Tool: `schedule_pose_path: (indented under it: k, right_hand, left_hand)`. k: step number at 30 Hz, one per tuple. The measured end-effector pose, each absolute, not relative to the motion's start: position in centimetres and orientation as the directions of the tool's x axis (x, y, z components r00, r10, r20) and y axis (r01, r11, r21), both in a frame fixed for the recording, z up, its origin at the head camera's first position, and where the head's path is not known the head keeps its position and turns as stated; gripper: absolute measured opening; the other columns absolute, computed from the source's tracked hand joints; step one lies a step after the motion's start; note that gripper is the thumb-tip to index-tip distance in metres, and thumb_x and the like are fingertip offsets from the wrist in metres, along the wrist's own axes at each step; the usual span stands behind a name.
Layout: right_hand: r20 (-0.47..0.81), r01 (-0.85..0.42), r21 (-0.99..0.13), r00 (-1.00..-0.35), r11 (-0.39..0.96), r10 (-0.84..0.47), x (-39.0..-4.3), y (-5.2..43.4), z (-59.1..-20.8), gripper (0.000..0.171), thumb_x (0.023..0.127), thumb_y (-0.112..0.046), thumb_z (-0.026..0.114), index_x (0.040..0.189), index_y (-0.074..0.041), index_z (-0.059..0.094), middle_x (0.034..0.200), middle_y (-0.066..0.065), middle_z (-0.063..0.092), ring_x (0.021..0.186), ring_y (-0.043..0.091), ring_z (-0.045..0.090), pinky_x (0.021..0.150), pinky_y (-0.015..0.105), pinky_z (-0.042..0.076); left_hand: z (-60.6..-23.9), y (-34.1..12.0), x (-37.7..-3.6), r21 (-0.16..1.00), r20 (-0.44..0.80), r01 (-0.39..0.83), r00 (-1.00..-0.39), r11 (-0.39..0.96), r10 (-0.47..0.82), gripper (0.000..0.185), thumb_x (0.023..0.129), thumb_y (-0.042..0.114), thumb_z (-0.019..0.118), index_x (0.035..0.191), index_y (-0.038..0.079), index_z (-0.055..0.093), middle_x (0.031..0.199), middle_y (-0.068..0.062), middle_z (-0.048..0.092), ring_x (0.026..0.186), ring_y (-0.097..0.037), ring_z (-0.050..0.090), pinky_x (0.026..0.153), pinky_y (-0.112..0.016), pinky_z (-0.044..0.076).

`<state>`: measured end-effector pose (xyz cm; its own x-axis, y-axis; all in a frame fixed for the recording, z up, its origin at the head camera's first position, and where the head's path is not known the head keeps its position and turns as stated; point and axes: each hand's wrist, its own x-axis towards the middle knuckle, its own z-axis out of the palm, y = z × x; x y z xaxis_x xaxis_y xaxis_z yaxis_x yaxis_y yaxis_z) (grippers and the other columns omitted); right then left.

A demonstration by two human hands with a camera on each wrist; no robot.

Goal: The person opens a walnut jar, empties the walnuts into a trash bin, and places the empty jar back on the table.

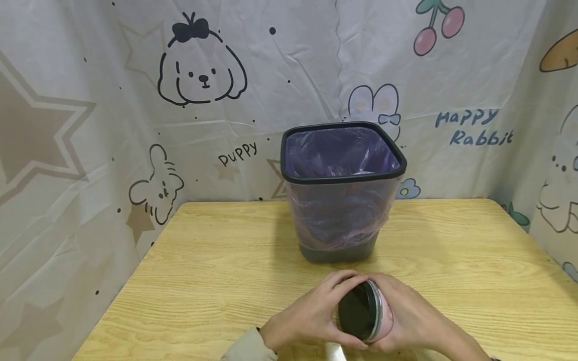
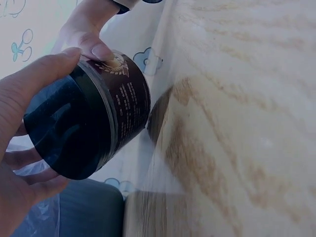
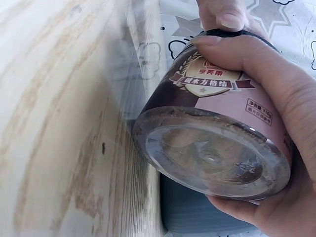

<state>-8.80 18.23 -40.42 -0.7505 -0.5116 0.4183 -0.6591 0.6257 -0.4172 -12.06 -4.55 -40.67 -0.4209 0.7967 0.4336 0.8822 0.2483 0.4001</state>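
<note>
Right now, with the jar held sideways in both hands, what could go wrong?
1. The jar lies on its side above the table, left hand on the black lid: if the lid loosens, the contents may spill short of the bin.
2. The right hand's grip wraps smooth glass, so twisting could slip.

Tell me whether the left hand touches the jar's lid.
Touching: the left wrist view shows the left hand with thumb and fingers wrapped around the black lid.

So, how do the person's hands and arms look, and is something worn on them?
Both hands are bare: no gloves or rings show. The left hand comes out of a light beige sleeve ending at the wrist. The right hand shows a bare forearm, no sleeve in view. Nails are short and unpainted.
</note>
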Motion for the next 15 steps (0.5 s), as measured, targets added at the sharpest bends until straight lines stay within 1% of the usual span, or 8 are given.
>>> schedule_pose_path:
  k: [3,6,9,13,15]
  right_hand:
    - [0.433,-0.670,-0.395,-0.739,0.629,-0.516,-8.83,18.21,-40.38,0.097,0.049,-0.057,0.090,0.129,-0.018,0.050,0.118,-0.013,0.055,0.099,0.008,0.057,0.078,0.033,0.054]
    - [0.445,-0.679,-0.378,-0.730,0.629,-0.520,-8.86,18.22,-40.35,0.097,0.048,-0.057,0.090,0.128,-0.018,0.050,0.116,-0.012,0.056,0.098,0.010,0.057,0.078,0.033,0.054]
    - [0.447,-0.681,-0.380,-0.728,0.627,-0.520,-8.86,18.27,-40.39,0.098,0.048,-0.055,0.091,0.128,-0.018,0.050,0.116,-0.010,0.057,0.098,0.010,0.057,0.077,0.033,0.054]
    - [0.453,-0.682,-0.381,-0.726,0.624,-0.517,-8.90,18.28,-40.52,0.100,0.046,-0.052,0.092,0.130,-0.015,0.051,0.115,-0.008,0.058,0.098,0.010,0.057,0.077,0.033,0.054]
    - [0.450,-0.679,-0.385,-0.730,0.625,-0.515,-8.87,18.30,-40.55,0.100,0.047,-0.053,0.092,0.130,-0.016,0.050,0.116,-0.009,0.058,0.099,0.010,0.057,0.077,0.033,0.054]
  left_hand:
    - [-40.64,-4.59,-12.10,0.375,0.410,0.890,-0.410,0.260,0.815,0.117,0.063,0.044,0.090,0.153,0.017,0.021,0.149,-0.005,0.029,0.136,-0.014,0.032,0.108,-0.023,0.033]
    - [-40.62,-4.64,-12.12,0.339,0.395,0.902,-0.395,0.268,0.830,0.116,0.065,0.044,0.088,0.154,0.017,0.018,0.150,-0.005,0.026,0.137,-0.014,0.029,0.109,-0.022,0.031]
    - [-40.57,-4.69,-12.08,0.313,0.405,0.908,-0.393,0.278,0.826,0.112,0.068,0.044,0.086,0.153,0.014,0.019,0.148,-0.007,0.029,0.134,-0.014,0.034,0.108,-0.021,0.032]
    - [-40.55,-4.71,-12.02,0.316,0.416,0.904,-0.405,0.288,0.814,0.112,0.068,0.046,0.085,0.152,0.012,0.020,0.145,-0.008,0.033,0.130,-0.012,0.040,0.106,-0.019,0.033]
    - [-40.54,-4.74,-12.03,0.307,0.417,0.907,-0.401,0.289,0.816,0.112,0.068,0.047,0.085,0.152,0.012,0.020,0.145,-0.008,0.033,0.130,-0.012,0.040,0.106,-0.019,0.033]
